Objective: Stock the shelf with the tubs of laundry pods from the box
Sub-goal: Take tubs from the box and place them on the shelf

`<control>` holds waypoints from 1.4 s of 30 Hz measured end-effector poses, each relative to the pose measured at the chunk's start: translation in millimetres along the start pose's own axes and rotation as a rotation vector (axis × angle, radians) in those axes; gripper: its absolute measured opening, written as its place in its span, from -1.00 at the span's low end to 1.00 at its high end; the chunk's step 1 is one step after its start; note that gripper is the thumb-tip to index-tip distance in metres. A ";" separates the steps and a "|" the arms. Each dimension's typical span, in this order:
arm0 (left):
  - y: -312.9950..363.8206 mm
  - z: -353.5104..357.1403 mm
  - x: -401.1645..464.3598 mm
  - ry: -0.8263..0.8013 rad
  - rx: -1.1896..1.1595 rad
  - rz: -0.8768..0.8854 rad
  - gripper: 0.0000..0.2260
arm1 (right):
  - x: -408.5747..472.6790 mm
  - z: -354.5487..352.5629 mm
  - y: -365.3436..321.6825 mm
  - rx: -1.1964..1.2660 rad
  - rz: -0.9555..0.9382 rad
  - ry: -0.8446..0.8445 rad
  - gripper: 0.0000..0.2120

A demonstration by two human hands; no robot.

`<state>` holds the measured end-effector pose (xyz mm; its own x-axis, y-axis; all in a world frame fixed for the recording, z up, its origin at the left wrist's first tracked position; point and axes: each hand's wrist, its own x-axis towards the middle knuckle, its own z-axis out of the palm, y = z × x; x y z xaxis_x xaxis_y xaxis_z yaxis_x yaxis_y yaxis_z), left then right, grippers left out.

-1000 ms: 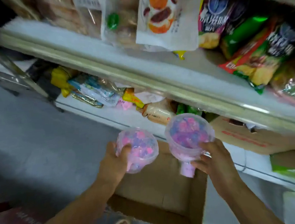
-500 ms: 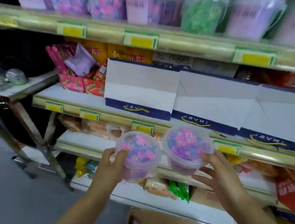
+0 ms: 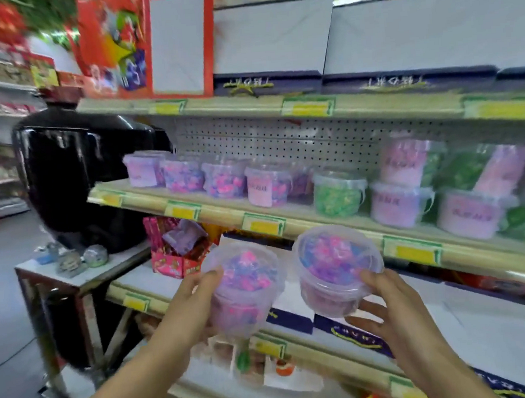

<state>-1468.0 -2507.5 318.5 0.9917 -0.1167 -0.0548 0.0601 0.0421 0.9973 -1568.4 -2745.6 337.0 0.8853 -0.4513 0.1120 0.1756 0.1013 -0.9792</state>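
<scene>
Head view: a shop aisle, blurred by motion, faced by a tall shelving unit (image 3: 279, 109) with pale yellowish front rails carrying green-framed yellow price tags (image 3: 309, 108). On the top tier, large white and navy cartons (image 3: 273, 37) side by side, a red gift box (image 3: 176, 39) to their left. Behind the middle tier, a white perforated back panel (image 3: 265, 135). Along that middle shelf (image 3: 224, 212), a row of lidded clear tubs (image 3: 222, 180) filled with pink and purple pods, then a green-filled tub (image 3: 338, 196), then pale pink tubs with labels stacked two high at the right (image 3: 401, 181). Below, red snack packets (image 3: 177, 246) and more white and navy cartons (image 3: 485, 332); lower still, bagged goods, too blurred to identify. At the left end, a big glossy black jar (image 3: 77, 182) on a small white-topped metal stand (image 3: 72, 276), grey floor (image 3: 2, 297) around it, further stocked shelves in the far left background. Held up in front of the middle shelf's rail, not yet on it, two clear round tubs of pink, purple and blue pods, each with a translucent lid, tilted so the lids face the camera. Left tub (image 3: 246, 285) grasped by the left hand (image 3: 185, 311), thumb along its rim and fingers wrapped behind. Right tub (image 3: 336, 271) just beside it, slightly higher, grasped by the right hand (image 3: 393, 317), thumb on the lid edge and fingers spread underneath.
</scene>
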 end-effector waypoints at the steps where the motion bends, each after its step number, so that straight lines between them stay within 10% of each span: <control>1: 6.6 0.4 0.2 0.004 -0.007 0.008 -0.81 | 2.9 0.8 -6.6 0.006 -0.010 -0.011 -0.84; 24: 175.0 -26.6 173.0 -0.096 -0.112 0.172 -0.71 | 150.5 148.1 -95.7 0.030 -0.128 0.070 -0.80; 34: 180.1 -25.7 236.0 -0.240 -0.125 0.101 -0.50 | 172.2 174.4 -83.4 -0.153 -0.109 0.102 -0.34; 38: 175.3 -24.9 244.3 -0.303 -0.069 0.212 -0.71 | 171.9 185.2 -81.5 -0.171 -0.128 0.136 -0.19; 42: 175.0 -23.0 261.7 -0.158 0.120 0.342 -0.73 | 182.8 189.6 -92.1 -0.171 -0.047 0.232 -0.47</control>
<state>-1195.3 -2507.8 477.6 0.9218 -0.2681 0.2800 -0.2933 -0.0102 0.9560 -1341.1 -2669.3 479.6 0.7524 -0.6446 0.1357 0.1218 -0.0663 -0.9903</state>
